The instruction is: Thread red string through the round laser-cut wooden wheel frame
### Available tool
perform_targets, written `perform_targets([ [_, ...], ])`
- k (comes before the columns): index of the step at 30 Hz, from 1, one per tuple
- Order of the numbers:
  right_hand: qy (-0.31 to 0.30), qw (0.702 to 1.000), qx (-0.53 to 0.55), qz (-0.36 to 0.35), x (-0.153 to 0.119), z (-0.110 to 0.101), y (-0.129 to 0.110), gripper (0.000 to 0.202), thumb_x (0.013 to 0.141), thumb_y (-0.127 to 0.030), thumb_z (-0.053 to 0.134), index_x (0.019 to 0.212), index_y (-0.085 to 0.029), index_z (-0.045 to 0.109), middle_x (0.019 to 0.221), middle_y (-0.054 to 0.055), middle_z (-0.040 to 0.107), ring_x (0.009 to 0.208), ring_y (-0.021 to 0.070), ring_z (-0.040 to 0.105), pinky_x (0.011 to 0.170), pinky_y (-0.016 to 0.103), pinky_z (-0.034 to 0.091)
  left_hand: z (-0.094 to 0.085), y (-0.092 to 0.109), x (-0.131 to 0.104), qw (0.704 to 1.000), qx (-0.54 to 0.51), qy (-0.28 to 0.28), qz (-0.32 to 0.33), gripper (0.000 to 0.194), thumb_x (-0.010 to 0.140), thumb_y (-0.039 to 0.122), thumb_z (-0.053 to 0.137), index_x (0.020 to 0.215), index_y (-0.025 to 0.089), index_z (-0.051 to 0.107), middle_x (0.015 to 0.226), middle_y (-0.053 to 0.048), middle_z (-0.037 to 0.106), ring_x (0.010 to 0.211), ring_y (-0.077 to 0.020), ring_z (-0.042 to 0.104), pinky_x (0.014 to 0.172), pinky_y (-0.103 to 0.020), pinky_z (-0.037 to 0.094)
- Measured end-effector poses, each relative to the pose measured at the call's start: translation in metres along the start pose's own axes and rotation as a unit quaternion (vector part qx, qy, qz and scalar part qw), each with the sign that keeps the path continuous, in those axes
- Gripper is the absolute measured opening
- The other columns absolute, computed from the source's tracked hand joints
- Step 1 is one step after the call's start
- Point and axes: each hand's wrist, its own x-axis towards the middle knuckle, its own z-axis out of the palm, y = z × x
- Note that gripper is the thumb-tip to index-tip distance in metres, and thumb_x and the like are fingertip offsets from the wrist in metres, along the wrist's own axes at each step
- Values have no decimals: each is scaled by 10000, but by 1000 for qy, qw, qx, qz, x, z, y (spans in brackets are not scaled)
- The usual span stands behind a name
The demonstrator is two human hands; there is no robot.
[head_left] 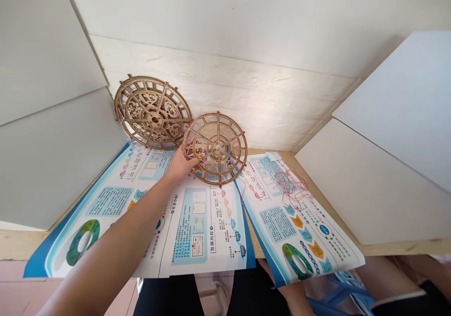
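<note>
My left hand [186, 161] grips the left rim of a round openwork wheel-like frame [218, 147], bronze-coloured with spokes and thin wires. The frame is tilted up above the printed sheets. Behind it to the left, similar round openwork frames [153, 118] lean against the wall, apparently stacked. A thin red wire trails from the held frame toward the right sheet. My right hand [269, 270] is low, below the table's front edge; the printed sheet and the edge cover its fingers, so what it touches is hidden.
Overlapping printed posters [225, 255] cover the table, and another poster [278, 226] lies at the right. On that one rests a tangle of red and white wires [291, 186]. White panels [384, 179] enclose the sides. A blue plastic object [341, 297] and a person's bare limb [380, 283] show below right.
</note>
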Motion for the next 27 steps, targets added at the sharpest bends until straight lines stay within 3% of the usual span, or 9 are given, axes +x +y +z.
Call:
perform_targets([
  [3,19,999,-34,-9,-4,8,2,732,786,-559,679,1479,-373,531,1427,82,579,1453,501,328,1212,667,290,0,0,-1,1000,-2,-4,-1,697,661,124,767,1295,192,485,1238,-143,707,1155,-327,688,940,-522,607],
  [6,10,998,-62,-25,-9,6,-2,676,832,-579,641,1455,-332,552,1423,101,577,1458,460,350,1213,618,315,0,1,-2,1000,9,6,0,680,660,109,752,1285,188,497,1214,-141,716,1137,-326,695,924,-507,616],
  [9,-33,997,-71,6,-19,4,-11,688,839,-612,640,1435,-277,564,1458,123,544,1430,421,411,1168,562,401,-1,-2,-2,1000,17,7,16,686,648,111,747,1287,183,509,1209,-139,717,1144,-330,689,918,-500,620],
  [12,-83,993,-73,52,-29,1,-17,841,806,-652,668,1508,-230,478,1520,146,483,1419,406,436,1145,531,431,-2,-6,0,1000,-1,-7,27,721,632,151,784,1296,186,505,1209,-143,715,1131,-351,690,833,-494,647],
  [16,-119,989,-65,53,-34,-10,-18,854,807,-550,700,1553,-234,430,1569,123,443,1476,379,366,1172,500,401,-2,-12,2,1000,-6,3,27,727,607,159,838,1257,206,514,1215,-141,709,1120,-357,694,775,-479,663],
  [22,-140,988,-58,40,-33,-31,-20,762,762,-410,754,1483,-278,542,1586,79,443,1464,387,383,1168,501,395,-2,-13,3,999,-1,-9,33,701,624,152,813,1243,222,491,1162,-108,722,1083,-326,708,810,-489,654],
  [27,-154,986,-14,64,-40,-30,-25,766,667,-431,825,1380,-232,627,1423,115,608,1343,402,524,1108,498,439,-1,-12,2,999,-11,9,30,702,582,164,834,1211,218,526,1143,-105,722,1071,-331,702,751,-446,652],
])
